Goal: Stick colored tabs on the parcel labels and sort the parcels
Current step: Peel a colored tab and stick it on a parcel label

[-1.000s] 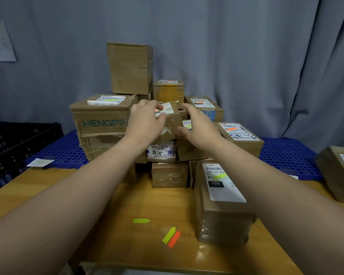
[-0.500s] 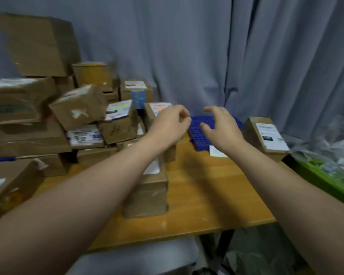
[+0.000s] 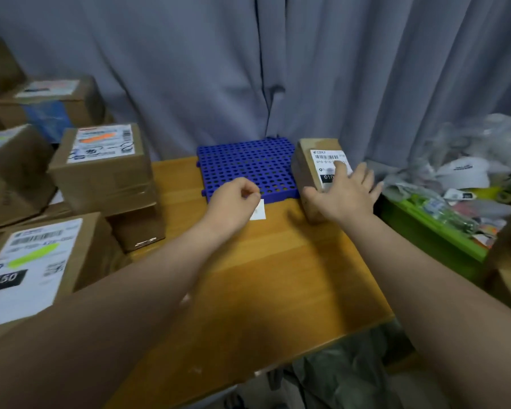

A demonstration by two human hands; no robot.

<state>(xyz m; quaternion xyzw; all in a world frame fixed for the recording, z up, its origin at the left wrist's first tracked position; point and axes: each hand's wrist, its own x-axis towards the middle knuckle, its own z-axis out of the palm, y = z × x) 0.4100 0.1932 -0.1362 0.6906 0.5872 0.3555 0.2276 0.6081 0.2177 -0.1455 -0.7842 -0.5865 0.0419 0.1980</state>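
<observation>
A small brown parcel (image 3: 305, 169) with a white barcode label (image 3: 325, 159) and no colored tab stands at the table's far right, beside a blue perforated mat (image 3: 248, 163). My right hand (image 3: 347, 191) rests on top of it with fingers spread and straight, covering the label's lower part. My left hand (image 3: 233, 200) hovers at the mat's near edge, fingers curled with nothing in them, partly over a white paper slip (image 3: 259, 212) lying on the table. At the left stand a parcel with an orange tab (image 3: 101, 172) and a parcel with a green tab (image 3: 33, 267).
More stacked parcels (image 3: 50, 104) fill the far left. A green bin (image 3: 434, 234) full of plastic bags and clutter sits just off the table's right edge. The wooden table (image 3: 263, 276) ends close in front; a grey curtain hangs behind.
The view has swung right, away from the parcel stack. Both hands let go of the small box, and my right hand has reached onto the untabbed parcel at the right.
</observation>
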